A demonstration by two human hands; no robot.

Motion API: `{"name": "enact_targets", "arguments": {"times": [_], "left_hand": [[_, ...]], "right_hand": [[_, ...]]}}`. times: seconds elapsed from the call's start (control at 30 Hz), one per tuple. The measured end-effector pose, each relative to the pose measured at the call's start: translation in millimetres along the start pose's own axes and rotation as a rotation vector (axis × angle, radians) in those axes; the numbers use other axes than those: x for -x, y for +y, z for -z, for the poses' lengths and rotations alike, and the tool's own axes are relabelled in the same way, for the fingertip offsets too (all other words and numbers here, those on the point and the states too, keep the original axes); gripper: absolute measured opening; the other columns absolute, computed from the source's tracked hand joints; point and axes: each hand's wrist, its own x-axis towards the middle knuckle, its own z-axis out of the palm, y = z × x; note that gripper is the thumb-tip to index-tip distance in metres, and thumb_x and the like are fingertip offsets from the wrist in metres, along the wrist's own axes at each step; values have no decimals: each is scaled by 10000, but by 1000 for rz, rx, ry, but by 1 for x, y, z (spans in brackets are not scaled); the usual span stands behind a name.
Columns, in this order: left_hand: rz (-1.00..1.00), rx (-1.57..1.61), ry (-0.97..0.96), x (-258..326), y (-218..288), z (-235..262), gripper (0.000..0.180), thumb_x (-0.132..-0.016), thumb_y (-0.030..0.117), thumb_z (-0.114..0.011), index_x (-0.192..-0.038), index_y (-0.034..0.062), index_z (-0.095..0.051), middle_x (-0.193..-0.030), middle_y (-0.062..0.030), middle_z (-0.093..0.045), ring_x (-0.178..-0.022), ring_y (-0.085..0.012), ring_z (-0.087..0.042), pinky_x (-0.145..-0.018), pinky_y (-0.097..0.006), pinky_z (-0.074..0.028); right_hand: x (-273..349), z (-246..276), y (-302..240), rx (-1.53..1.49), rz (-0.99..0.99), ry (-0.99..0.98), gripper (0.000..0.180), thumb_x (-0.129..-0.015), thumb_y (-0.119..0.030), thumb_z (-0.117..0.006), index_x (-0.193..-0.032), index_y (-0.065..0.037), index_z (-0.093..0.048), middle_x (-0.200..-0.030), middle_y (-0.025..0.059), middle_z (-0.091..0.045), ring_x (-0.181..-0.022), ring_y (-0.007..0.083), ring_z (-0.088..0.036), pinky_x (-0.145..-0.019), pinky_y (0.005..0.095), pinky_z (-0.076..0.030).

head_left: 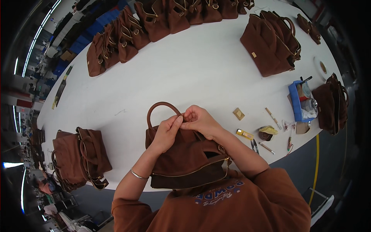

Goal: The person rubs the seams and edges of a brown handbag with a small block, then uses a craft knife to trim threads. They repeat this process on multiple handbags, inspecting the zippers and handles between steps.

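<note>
A brown leather handbag (pixel 189 154) lies at the table's near edge against me, its gold zipper toward my body. Its rounded handle (pixel 160 104) arches up on the far side. My left hand (pixel 167 131) is closed on the handle near its right end, thumb and fingers pressed together. Right beside it, my right hand (pixel 199 121) pinches the same stretch of handle, fingertips almost touching the left thumb. Whether a small piece sits between the fingertips is hidden.
More brown handbags stand at the left (pixel 81 154), along the far edge (pixel 150 19) and far right (pixel 270 42). A blue bin (pixel 296 102) holds cans and tools. Near my right forearm lie a yellow box cutter (pixel 245 134), a tan block (pixel 238 113) and pens (pixel 273 118).
</note>
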Motion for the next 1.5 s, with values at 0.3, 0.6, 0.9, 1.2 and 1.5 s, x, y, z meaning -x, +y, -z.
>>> {"name": "enact_targets", "arguments": {"times": [0.3,0.6,0.9,1.2,1.5], "left_hand": [[-132,136,125,7,-21,-15,417,-1067,290,-409,-1225,-54,-584,-1012,-49,-643,-957,-84,-567,-859,-249,-467],[-125,170,88,10,-20,-23,443,-1074,350,-334,-1235,3,-556,-941,-127,-711,-886,-153,-674,-831,-295,-527],[-31,153,154,4,-12,-28,446,-1068,371,-352,-1161,21,-613,-842,-99,-703,-783,-128,-653,-760,-270,-522],[37,201,92,26,8,-43,444,-1060,361,-398,-1231,17,-622,-764,-59,-693,-760,-93,-638,-750,-245,-503],[-137,69,74,36,0,-60,432,-1021,236,-544,-1352,-42,-518,-813,11,-628,-796,-53,-611,-782,-207,-467]], "right_hand": [[11,2,-7,93,38,-61,383,-778,-81,-788,-1085,8,-576,-971,85,-630,-875,141,-611,-781,266,-524],[51,49,-37,247,158,213,206,-883,-122,-679,-1029,15,-632,-939,45,-638,-844,106,-602,-723,253,-544],[127,135,-7,605,116,636,178,-899,-131,-645,-1007,11,-643,-823,59,-659,-742,151,-619,-703,281,-530],[152,108,41,1492,125,638,340,-757,5,-649,-1090,-48,-600,-1036,139,-573,-992,364,-533,-864,447,-458],[136,130,59,1384,230,666,343,-771,32,-585,-1112,12,-571,-1003,193,-572,-931,379,-552,-804,473,-479]]}}
